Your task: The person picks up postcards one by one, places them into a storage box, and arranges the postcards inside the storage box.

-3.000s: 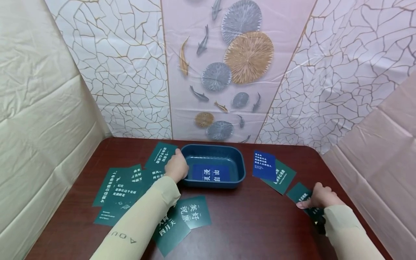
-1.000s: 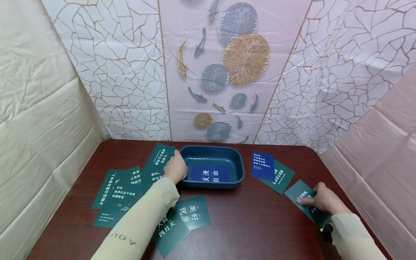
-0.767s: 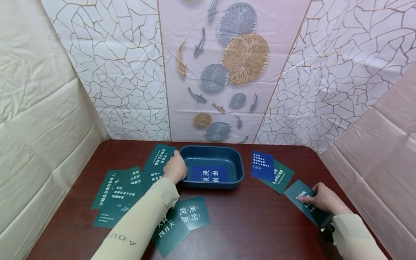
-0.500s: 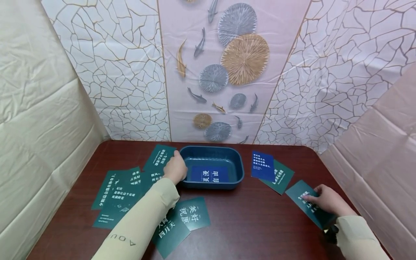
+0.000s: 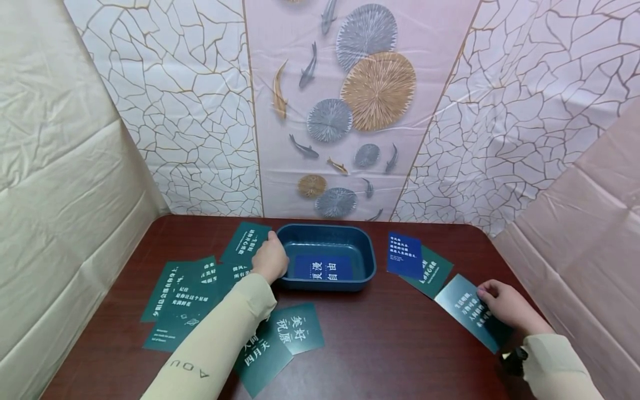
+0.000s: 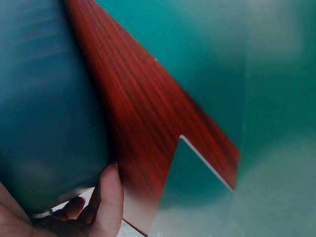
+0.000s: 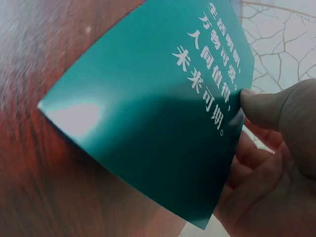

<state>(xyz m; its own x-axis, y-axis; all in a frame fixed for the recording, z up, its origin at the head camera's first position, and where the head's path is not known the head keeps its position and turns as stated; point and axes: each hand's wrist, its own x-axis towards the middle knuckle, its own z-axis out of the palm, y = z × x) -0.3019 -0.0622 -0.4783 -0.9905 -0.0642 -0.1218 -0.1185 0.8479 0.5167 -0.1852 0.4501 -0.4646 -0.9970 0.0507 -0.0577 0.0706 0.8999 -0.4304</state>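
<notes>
A dark blue rectangular tray stands at the back middle of the table, with a blue card lying inside. My left hand grips the tray's left end; in the left wrist view its thumb curls at the tray wall. On the right, my right hand pinches the edge of a green card printed with white characters. The right wrist view shows that card slightly bowed and tilted off the table, thumb on its printed face.
Beside the right hand lie a blue card and a green card, overlapping. Several green cards are spread left of the tray, partly behind the left sleeve. Two more, one green card among them, lie in front. Patterned cloth hangs behind the table.
My right hand has raised the green card off the table and slid its grip toward the card's right edge, uncovering more of the print. The left hand and tray have stayed put.
</notes>
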